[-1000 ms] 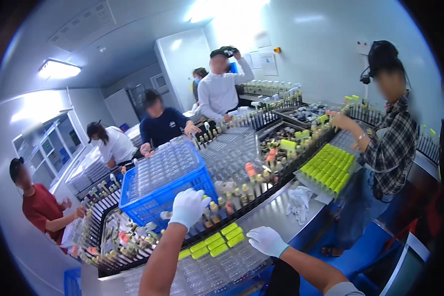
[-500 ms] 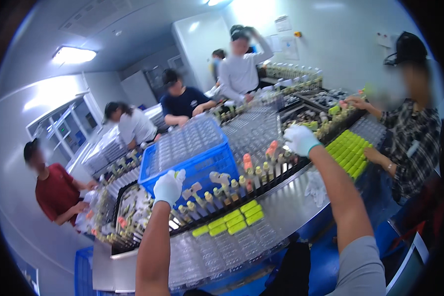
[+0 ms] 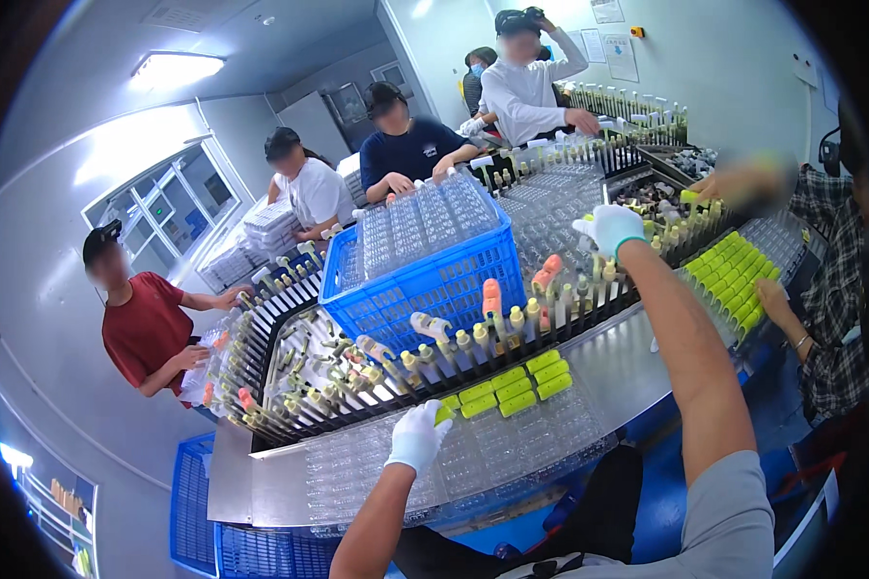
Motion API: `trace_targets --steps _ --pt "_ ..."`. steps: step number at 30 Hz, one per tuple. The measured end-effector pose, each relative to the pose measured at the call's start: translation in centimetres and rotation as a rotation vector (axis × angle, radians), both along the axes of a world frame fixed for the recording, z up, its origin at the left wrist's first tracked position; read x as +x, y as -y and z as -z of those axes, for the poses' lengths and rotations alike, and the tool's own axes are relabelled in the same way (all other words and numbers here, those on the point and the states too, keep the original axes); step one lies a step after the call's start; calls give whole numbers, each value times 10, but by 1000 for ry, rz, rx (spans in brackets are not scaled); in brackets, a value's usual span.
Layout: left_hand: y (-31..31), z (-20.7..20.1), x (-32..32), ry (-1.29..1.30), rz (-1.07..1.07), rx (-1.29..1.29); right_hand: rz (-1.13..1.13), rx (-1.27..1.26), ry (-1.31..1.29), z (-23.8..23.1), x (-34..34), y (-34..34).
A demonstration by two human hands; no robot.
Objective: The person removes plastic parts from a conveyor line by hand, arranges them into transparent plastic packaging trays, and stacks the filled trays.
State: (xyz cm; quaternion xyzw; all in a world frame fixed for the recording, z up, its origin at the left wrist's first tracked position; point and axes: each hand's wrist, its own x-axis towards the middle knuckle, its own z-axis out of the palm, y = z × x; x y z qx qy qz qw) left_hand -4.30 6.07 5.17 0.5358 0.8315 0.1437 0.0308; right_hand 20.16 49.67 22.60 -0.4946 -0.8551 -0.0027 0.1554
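Note:
My left hand (image 3: pixel 420 436), in a white glove, is low over the clear plastic blister trays (image 3: pixel 357 463) at the table's front. Its fingers are closed on a yellow-green piece (image 3: pixel 444 413) at the left end of a block of similar yellow-green blocks (image 3: pixel 517 388) in the tray. My right hand (image 3: pixel 614 230), also white-gloved, hangs above the rack on the right with fingers bent together. A small pale thing shows at its fingertips, too small to name. The dark slotted rack (image 3: pixel 434 384) holds a row of upright pale pieces with yellowish tops, several of them coral.
A blue crate (image 3: pixel 425 299) stacked with clear trays stands behind the rack. Loose parts lie in bins on the left and right. At right, a co-worker's arm rests by a tray of yellow-green pieces (image 3: pixel 734 280). Other people work around the table. Blue crates (image 3: pixel 193 502) stand at lower left.
My left hand has come down from above the rack to the tray in front. My right hand stays above the rack. The view has shifted.

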Motion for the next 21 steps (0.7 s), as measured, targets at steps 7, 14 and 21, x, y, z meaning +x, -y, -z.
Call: trace_targets --steps 7,14,21 --pt "-6 36 -7 -208 74 54 -829 113 -229 82 -26 193" --pt "0 79 -34 -416 64 201 -1068 -70 11 220 -108 265" --pt "-4 81 -21 -355 61 413 -944 147 -124 234 -81 261"
